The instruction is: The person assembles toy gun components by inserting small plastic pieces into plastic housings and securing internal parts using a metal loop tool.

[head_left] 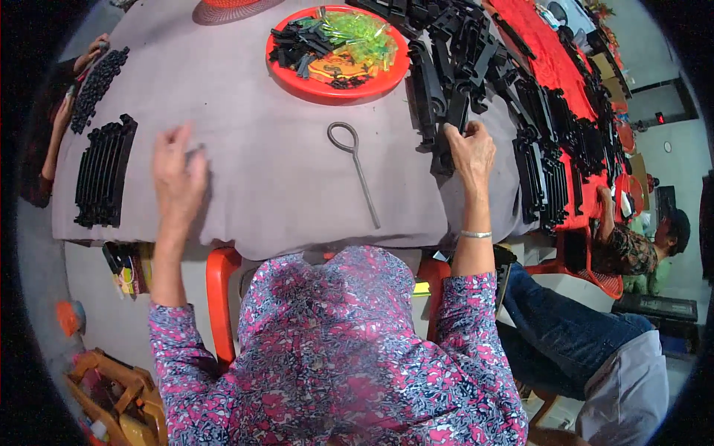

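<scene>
A red tray (335, 96) stands on the grey tablecloth (268, 163) and serves as reference. Black part (442, 157): right of the tray, toward the wearer, at the near end of the black pile (461, 44). The right hand (474, 149) has its bent fingers closed on this part. The left hand (177, 175), left of and nearer than the tray, is blurred; its fingers are loosely parted and grip nothing visible. Looped metal rod (362, 178): directly below the tray. Red cloth (541, 52) and seated co-worker (628, 245): far right of the tray.
</scene>
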The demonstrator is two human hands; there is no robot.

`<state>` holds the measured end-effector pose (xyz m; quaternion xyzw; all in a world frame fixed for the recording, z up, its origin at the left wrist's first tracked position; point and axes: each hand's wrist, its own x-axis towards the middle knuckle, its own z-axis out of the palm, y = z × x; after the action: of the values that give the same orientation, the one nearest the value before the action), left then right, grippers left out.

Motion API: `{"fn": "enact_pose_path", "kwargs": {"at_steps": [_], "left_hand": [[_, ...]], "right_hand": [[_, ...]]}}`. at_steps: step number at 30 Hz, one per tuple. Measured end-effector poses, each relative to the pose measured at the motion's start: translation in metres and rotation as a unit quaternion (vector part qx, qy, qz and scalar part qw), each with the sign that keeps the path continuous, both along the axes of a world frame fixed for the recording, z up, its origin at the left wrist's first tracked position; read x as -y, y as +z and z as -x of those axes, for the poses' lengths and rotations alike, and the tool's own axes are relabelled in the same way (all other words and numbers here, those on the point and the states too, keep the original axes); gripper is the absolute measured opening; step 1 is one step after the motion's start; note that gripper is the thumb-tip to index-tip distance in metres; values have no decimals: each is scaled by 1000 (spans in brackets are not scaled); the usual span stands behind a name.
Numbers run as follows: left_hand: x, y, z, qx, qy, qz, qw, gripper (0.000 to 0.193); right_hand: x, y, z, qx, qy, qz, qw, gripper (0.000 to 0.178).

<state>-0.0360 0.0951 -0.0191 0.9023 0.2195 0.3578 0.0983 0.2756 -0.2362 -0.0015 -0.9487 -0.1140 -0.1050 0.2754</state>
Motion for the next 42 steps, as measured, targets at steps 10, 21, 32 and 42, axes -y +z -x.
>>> {"fn": "enact_pose_path", "kwargs": {"at_steps": [10,21,32,42], "left_hand": [[89,19,-23,45,-156,162,973,46],[97,29,-33,-24,-184,33,982,59],[84,4,-24,-59,-185,47,980,34],[81,6,-24,-75,-204,91,972,32]], "right_hand": [[-12,38,61,-5,118,-194,974,25],[-83,19,147,21,498,-48,866,29],[-56,5,103,-159,284,-107,939,23],[-78,7,93,-152,322,38,934,27]]}}
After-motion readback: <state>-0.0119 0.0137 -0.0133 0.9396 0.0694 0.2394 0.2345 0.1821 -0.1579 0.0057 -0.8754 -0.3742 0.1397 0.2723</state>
